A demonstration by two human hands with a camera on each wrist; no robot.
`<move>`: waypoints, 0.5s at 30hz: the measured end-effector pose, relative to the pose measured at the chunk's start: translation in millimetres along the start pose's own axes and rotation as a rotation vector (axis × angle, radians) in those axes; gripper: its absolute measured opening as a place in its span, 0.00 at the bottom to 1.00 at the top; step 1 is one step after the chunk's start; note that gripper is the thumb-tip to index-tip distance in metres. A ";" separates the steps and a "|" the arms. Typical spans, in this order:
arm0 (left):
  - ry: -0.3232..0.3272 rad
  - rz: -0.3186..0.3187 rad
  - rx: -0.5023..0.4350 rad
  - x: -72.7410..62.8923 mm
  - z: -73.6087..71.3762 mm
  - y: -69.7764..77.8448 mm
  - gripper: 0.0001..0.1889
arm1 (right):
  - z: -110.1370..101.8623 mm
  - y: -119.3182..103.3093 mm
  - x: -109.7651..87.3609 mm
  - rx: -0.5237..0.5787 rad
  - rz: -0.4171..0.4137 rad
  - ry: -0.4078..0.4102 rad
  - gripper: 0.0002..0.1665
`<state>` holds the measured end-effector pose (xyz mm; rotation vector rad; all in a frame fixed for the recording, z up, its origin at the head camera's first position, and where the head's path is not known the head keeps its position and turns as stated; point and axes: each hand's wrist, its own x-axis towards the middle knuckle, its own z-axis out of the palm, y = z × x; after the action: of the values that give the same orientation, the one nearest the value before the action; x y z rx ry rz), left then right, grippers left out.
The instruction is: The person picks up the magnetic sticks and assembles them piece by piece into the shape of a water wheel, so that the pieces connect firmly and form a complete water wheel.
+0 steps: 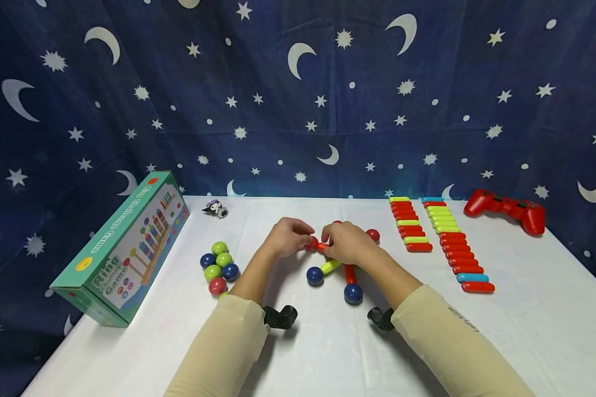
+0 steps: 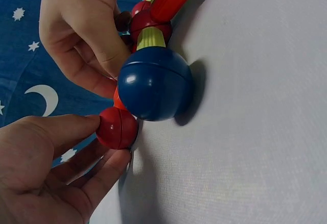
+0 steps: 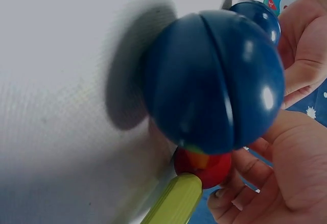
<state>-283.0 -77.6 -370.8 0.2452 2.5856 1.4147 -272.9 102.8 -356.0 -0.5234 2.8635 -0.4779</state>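
Between thumb and fingers, my left hand (image 1: 289,238) pinches a red ball (image 2: 117,128). My right hand (image 1: 349,242) grips a short red rod (image 1: 322,247) whose end meets that ball. The rod belongs to a ball-and-rod structure lying on the table. Nearer me in it are a yellow-green rod (image 1: 331,266) ending in a blue ball (image 1: 315,275) and a red rod (image 1: 350,274) ending in another blue ball (image 1: 353,294). A red ball (image 1: 373,235) shows behind the right forearm. In the right wrist view a big blue ball (image 3: 214,81) partly hides the right fingers.
Loose green, blue and red balls (image 1: 223,259) cluster on the left beside a game box (image 1: 124,251). A small figurine (image 1: 215,209) stands farther back. On the right, two columns of coloured rods (image 1: 454,242) lie near a red game controller (image 1: 506,209). A starry cloth (image 1: 278,110) hangs behind the table.
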 end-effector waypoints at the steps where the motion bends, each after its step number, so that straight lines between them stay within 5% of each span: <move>1: -0.002 0.007 0.002 0.0 0.2 -0.1 0.13 | 0.4 0.0 0.4 -0.001 0.004 0.001 0.16; 15: 0.059 0.120 0.126 -2.6 4.2 6.7 0.14 | -19.0 20.9 -12.9 0.194 -0.006 0.022 0.17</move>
<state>-279.2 -71.3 -367.1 0.3883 2.7551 1.3161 -272.0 131.4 -344.0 -0.4952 2.7959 -0.7566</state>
